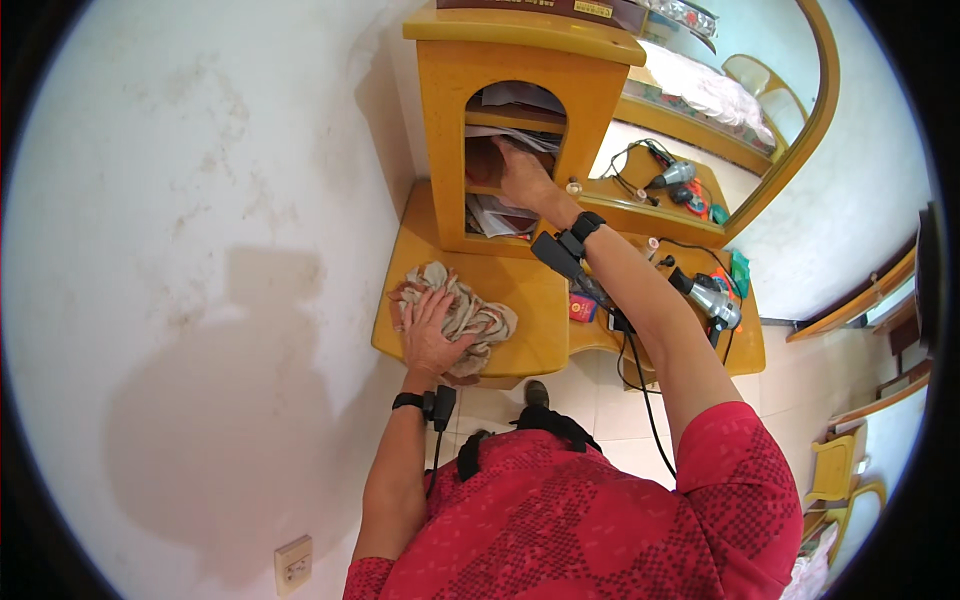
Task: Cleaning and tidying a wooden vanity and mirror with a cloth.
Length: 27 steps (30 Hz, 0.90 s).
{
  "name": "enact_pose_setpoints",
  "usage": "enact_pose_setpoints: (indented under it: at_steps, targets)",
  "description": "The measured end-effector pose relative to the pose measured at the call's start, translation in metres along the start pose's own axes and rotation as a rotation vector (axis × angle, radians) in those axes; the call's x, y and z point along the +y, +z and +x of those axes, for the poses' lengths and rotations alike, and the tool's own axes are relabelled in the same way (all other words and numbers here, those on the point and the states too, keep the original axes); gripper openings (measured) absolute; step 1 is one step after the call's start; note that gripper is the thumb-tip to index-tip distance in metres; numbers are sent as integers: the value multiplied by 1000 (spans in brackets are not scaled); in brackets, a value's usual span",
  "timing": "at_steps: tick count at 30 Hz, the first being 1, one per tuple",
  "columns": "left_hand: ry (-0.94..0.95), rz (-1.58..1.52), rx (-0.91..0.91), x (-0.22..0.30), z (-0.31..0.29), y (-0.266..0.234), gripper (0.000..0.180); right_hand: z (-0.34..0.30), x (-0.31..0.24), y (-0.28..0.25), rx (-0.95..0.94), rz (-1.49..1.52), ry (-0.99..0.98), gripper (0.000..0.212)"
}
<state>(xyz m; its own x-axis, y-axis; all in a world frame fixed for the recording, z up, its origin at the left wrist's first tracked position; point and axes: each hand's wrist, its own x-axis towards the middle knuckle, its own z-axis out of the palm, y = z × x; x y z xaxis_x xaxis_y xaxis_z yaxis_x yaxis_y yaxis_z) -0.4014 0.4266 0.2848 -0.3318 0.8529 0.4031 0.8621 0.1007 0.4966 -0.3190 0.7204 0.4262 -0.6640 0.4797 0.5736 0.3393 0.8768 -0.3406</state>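
My left hand [430, 328] lies with fingers spread on a crumpled beige and brown patterned cloth [484, 318], on the left part of the yellow wooden dressing table [535, 335]. My right hand [526, 180] reaches through the arched opening of the wooden cabinet [440, 150] and is inside its middle compartment. Its fingertips are close to a stack of papers [545, 138], and the dark opening partly hides them, so I cannot make out whether they grip anything. More papers [495, 218] lie in the lower compartment.
A mirror [640, 140] stands right of the cabinet. On the table's right side are a silver and black hair dryer [712, 300], a green packet [740, 272], a small red box [582, 307] and black cables. A white wall [200, 200] rises close on the left.
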Motion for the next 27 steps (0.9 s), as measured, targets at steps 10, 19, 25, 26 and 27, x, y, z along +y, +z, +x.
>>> enact_pose_setpoints:
  at_steps: [10, 19, 25, 26, 27]
  targets:
    - [-24, -56, 69, -6, -6, 1, 73, 17, -7, 1, -614, -389, 176, 32]
    - [-34, -67, 82, -8, -9, -1, 75, 16, 23, 3, -410, -670, -182, 20]
    - [-19, -55, 49, -8, -7, 1, 74, 17, 5, -16, -529, -610, -156, 16]
    - [-13, -58, 43, -6, -5, 1, 73, 13, 10, -16, -526, -616, -150, 16]
    - [-25, -53, 37, -8, -8, -1, 73, 8, -11, -12, -568, -626, -148, 18]
